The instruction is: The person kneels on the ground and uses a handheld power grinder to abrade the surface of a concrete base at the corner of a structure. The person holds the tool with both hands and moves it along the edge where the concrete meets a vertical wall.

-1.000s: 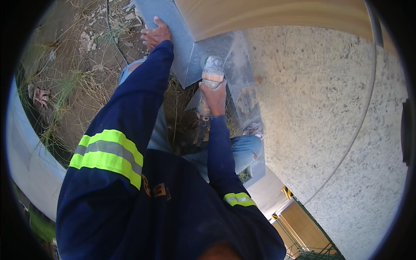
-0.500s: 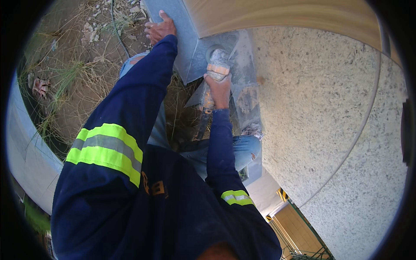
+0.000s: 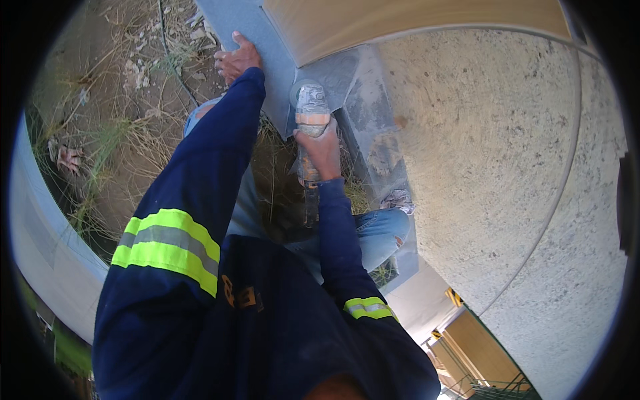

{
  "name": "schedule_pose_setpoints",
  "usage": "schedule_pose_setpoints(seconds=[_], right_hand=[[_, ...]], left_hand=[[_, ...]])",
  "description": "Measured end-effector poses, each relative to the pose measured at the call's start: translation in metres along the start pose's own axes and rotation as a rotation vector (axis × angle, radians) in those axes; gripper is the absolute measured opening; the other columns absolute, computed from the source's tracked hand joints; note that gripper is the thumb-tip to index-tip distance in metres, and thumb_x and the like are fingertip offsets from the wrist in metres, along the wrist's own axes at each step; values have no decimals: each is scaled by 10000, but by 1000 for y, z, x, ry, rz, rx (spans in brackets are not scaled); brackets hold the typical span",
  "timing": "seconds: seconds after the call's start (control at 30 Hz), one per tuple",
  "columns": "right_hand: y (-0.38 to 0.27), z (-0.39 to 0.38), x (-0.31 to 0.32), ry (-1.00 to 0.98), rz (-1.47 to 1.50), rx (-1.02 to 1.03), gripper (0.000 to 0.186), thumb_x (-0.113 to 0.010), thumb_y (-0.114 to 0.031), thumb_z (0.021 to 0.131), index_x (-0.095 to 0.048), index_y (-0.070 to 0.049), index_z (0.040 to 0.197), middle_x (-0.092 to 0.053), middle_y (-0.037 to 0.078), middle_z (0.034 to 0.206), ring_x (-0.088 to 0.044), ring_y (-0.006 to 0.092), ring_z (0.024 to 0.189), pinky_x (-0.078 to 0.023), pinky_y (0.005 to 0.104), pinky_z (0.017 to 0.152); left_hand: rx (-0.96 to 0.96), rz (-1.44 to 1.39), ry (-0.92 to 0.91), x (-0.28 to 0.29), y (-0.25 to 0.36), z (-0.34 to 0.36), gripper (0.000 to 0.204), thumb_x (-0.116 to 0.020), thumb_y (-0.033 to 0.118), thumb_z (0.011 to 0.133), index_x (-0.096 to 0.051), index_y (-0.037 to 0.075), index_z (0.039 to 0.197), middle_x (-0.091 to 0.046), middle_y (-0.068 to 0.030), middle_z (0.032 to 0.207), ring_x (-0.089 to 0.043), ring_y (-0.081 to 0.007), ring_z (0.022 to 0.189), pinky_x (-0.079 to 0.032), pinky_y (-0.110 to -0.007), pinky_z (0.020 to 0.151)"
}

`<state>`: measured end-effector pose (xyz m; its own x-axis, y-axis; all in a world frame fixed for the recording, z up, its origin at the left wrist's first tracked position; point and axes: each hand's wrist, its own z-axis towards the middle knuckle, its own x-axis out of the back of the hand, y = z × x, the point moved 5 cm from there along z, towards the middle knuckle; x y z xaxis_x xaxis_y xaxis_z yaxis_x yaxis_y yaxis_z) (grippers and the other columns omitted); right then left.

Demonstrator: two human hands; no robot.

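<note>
My right hand (image 3: 321, 148) is shut on a dusty angle grinder (image 3: 311, 107). Its disc end rests against the lower edge of a grey slab (image 3: 267, 50) that leans at the foot of the wall. The fingers of my left hand (image 3: 236, 59) are spread flat on the slab's left edge, holding nothing. Both arms are in dark blue sleeves with yellow reflective bands. The grinder's rear and cord hang down below my right wrist.
A rough, pale plastered wall (image 3: 513, 173) fills the right side, with a tan band (image 3: 413, 23) above it. Dry grass and bare dirt (image 3: 113, 113) lie to the left. A grey curved edge (image 3: 40, 247) runs along the far left. My knee in jeans (image 3: 381, 230) is by the wall.
The grinder and my right hand have shifted slightly left along the slab's edge. My left hand stays pressed on the slab.
</note>
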<state>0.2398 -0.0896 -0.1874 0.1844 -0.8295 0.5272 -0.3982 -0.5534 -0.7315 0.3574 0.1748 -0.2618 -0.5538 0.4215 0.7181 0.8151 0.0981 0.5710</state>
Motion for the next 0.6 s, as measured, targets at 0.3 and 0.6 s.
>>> schedule_pose_setpoints(seconds=[0.3, 0.6], right_hand=[[53, 54, 75, 179, 216, 30, 776, -873, -316, 734, -521, 70, 1308, -715, 238, 1140, -722, 354, 1015, -554, 438, 897], [47, 0, 32, 99, -38, -3, 798, -823, -430, 733, -468, 19, 1290, -714, 285, 1089, -703, 472, 1035, -547, 514, 884]], left_hand=[[-4, -31, -27, -8, -2, 3, 944, -472, 713, 975, -466, -105, 1446, -559, -357, 1395, -581, -507, 1278, -459, -588, 1076], [-73, -123, -247, -46, -28, 51, 1069, -493, 774, 943, -394, -136, 1495, -465, -368, 1501, -487, -514, 1387, -387, -544, 1170]])
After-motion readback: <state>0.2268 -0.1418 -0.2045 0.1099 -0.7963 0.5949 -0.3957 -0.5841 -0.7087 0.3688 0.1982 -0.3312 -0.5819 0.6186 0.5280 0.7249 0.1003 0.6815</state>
